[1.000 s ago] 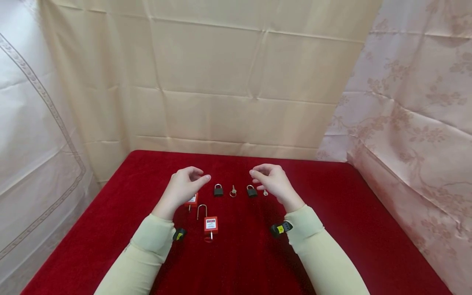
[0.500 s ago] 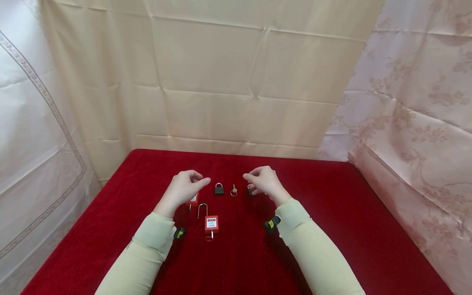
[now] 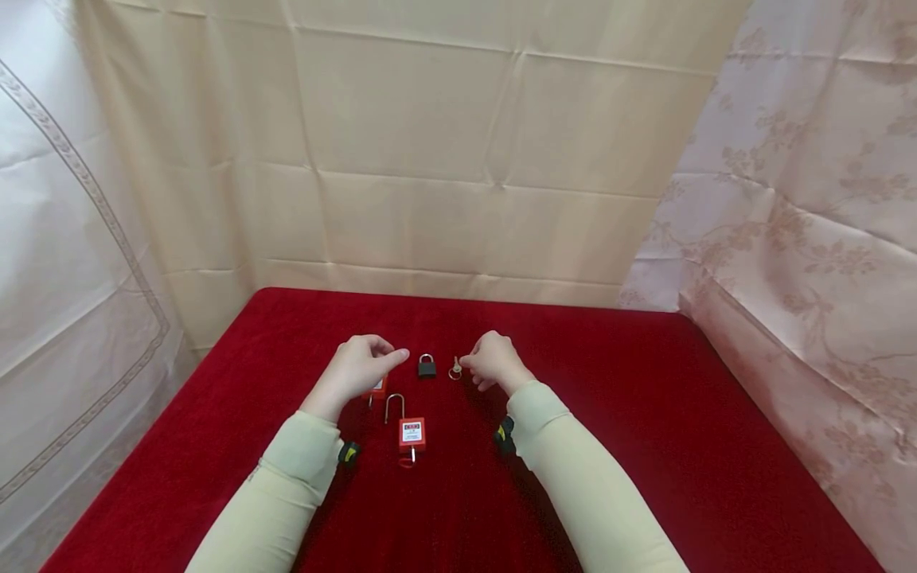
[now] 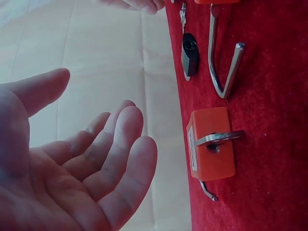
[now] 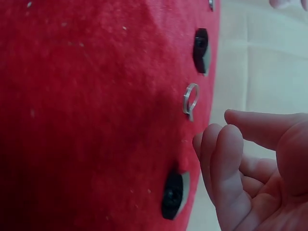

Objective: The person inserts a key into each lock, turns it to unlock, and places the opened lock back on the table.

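Observation:
My right hand (image 3: 494,362) hovers over the table with loosely bent fingers and holds nothing. Its thumb and forefinger are beside a small key on a ring (image 3: 455,369); the right wrist view shows a gap between the fingers and the key ring (image 5: 191,98). A black padlock (image 5: 174,195) lies beneath this hand, hidden from the head view. Left of the key lies another black padlock (image 3: 427,368). My left hand (image 3: 360,368) hangs above a red padlock (image 3: 377,388), partly covering it, fingers relaxed. Nearer me lies a second red padlock (image 3: 411,434), its long shackle swung open.
All the locks lie on a table with a red cloth (image 3: 602,382). Keys are in the red padlocks; one key (image 4: 219,138) shows clearly in the left wrist view. A cream curtain (image 3: 458,159) hangs behind the table, with pale drapes at both sides.
My right hand has moved left and slightly down, from near the right black padlock and its key to the middle key, its fingers drawing closer together. The left hand has barely moved.

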`<state>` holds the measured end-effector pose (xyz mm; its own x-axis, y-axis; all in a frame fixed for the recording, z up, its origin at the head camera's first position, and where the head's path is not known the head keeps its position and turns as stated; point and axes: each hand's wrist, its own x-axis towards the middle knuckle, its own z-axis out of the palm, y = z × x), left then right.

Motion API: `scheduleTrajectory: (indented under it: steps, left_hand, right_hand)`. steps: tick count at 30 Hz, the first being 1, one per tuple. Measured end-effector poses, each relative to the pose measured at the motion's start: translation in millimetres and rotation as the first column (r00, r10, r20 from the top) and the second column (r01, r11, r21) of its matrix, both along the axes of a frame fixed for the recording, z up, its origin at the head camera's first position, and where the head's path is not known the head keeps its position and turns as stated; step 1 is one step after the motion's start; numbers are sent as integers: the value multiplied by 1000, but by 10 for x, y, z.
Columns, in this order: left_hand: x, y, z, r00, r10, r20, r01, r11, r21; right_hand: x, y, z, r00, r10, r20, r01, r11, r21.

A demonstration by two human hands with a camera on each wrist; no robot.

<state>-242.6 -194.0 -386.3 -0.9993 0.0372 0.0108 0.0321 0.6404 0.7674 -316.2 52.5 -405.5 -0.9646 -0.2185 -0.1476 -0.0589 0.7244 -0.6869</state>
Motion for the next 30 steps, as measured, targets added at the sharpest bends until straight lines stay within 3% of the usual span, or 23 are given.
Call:
scheduleTrajectory:
  steps: [10,18,30]
  left_hand:
    - [15,7,-28,999,1,35,-1,1000,5]
    - [27,30,-22,999,-1,37,0,1000,27]
    - [2,32,-39,999,-3,37,2,1000,30]
  right_hand:
    - [7,-178,-86,999,-40,15,37,992,120]
    - [15,-228,-118,999,-52,3,51,991,121]
    - [-18,-260,-137,996,-74,47,68,991,113]
